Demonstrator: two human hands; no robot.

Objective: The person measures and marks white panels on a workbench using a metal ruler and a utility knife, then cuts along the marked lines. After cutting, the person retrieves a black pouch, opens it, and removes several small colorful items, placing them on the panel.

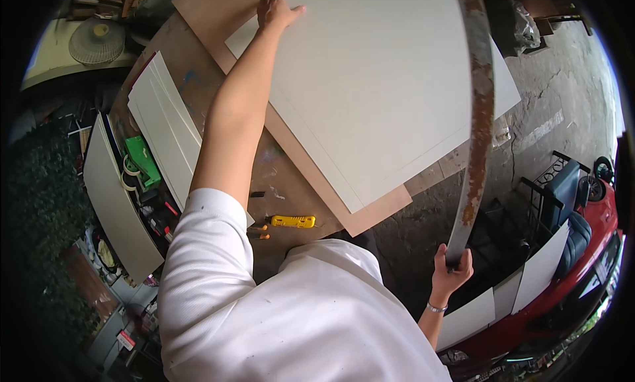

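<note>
My left hand [278, 11] reaches to the upper-left edge of a large white board [370, 91], its fingers curled at the edge and thumb on the face. The board lies on a brown sheet [385, 206] on the worktable [278, 177]. My right hand [452, 269] grips the lower end of a long, rusty flat metal bar [479, 117], which runs up past the board's right side. A yellow utility tool [293, 221] and orange-handled tools [259, 233] lie near my body. Narrow white sheets [162, 127] lie left of my forearm.
At left are a fan [96, 41], a green case [142, 160], tape rolls and another pale panel [116, 203]. At right, on concrete flooring [549, 97], stand a padded metal seat [562, 190], leaning white boards [539, 266] and a red car [595, 263].
</note>
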